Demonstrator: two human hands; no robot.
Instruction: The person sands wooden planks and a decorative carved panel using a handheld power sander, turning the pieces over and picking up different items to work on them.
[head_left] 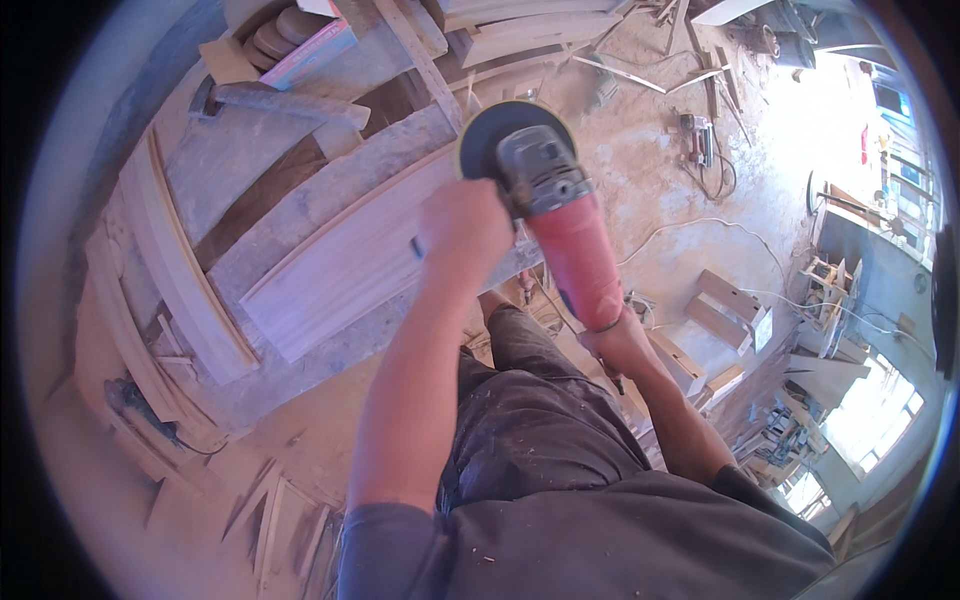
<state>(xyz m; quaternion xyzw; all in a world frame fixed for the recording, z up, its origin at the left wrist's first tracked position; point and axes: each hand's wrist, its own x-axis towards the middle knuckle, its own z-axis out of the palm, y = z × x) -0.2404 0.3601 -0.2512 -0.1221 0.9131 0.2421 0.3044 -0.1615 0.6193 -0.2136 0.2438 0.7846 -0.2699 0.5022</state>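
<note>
Head view: red angle grinder [570, 238] held two-handed, 1 o'clock.
Left hand [465, 225] fisted around side handle [416, 247]; right hand [622, 345] closed around the body's 5 o'clock end; pale board [335, 265] at 9 o'clock from grinder.

The left hand [465, 225] and right hand [622, 345] are bare, as are the forearms [400, 400] behind the grip. Farther back from it, a dark top [620, 545] with short sleeves [385, 545] carries small pale flecks. Between top and grip, creased dark legwear [540, 440] shows paler, dusty-looking patches.
</note>
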